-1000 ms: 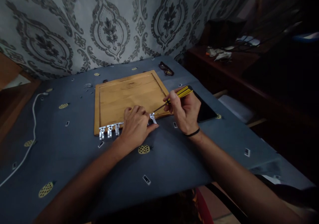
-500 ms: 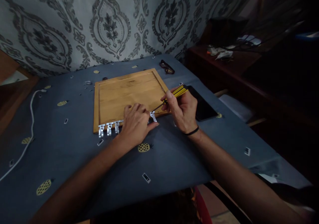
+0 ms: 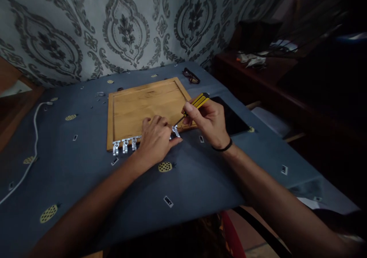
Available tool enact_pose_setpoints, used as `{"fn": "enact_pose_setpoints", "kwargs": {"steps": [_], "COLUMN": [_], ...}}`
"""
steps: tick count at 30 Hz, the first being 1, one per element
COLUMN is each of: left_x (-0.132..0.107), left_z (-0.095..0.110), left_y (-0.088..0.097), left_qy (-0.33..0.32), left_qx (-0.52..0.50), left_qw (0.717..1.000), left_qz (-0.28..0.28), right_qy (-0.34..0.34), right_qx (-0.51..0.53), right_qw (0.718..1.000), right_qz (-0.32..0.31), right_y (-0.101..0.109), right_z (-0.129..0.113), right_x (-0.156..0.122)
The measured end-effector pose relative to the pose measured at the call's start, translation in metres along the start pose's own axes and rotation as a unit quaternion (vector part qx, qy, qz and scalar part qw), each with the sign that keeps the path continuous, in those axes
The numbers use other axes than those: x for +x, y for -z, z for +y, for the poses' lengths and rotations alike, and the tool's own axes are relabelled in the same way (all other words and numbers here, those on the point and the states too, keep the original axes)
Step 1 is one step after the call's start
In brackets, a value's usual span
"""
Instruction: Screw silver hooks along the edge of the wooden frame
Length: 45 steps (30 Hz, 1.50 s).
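A yellow-and-black screwdriver (image 3: 200, 100) is gripped in my right hand (image 3: 211, 122), its thin shaft slanting down and left. Its tip meets a silver metal hook (image 3: 176, 131) at the front edge of a framed wooden board (image 3: 143, 108). My left hand (image 3: 156, 139) lies over that edge, fingers curled on the board and thumb under the hook, steadying it. Several similar metal hooks (image 3: 125, 146) line the edge to the left of this hand. The hand covers part of the row, and any screw under the tip is too small to make out.
The board lies on a blue patterned tablecloth (image 3: 86, 173). Beyond its right side are eyeglasses (image 3: 190, 75) and a dark flat tablet-like slab (image 3: 233, 116). Small metal bits (image 3: 100, 94) lie at the left, and a white cable (image 3: 34, 124) runs along the table's left side.
My right hand and the screwdriver have shifted slightly left and up, and the handle stands a little steeper. My left hand keeps its place at the hook.
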<state>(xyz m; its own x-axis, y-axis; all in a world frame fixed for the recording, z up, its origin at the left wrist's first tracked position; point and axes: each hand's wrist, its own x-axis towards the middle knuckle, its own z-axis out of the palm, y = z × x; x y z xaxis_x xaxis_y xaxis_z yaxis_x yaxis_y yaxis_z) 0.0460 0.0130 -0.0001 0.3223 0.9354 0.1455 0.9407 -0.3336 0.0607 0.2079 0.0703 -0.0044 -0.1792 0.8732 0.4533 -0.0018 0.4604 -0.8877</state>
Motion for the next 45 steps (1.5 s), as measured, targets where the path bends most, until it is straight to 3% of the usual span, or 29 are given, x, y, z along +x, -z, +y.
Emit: {"fn": "enact_pose_setpoints", "kwargs": {"steps": [26,45], "left_x": [0.001,0.001], "left_z": [0.000,-0.001], "left_y": [0.001,0.000], "left_qy": [0.000,-0.003], "left_qx": [0.005,0.004], "left_qw": [1.000,1.000], "left_qz": [0.002,0.000], "right_qy": [-0.045,-0.024], "right_qx": [0.118,0.099], "right_qw": [0.991,0.994], "right_qz": [-0.036,-0.043], "right_y": [0.004,0.006], "right_z": [0.004,0.005], "right_x": [0.007,0.010]}}
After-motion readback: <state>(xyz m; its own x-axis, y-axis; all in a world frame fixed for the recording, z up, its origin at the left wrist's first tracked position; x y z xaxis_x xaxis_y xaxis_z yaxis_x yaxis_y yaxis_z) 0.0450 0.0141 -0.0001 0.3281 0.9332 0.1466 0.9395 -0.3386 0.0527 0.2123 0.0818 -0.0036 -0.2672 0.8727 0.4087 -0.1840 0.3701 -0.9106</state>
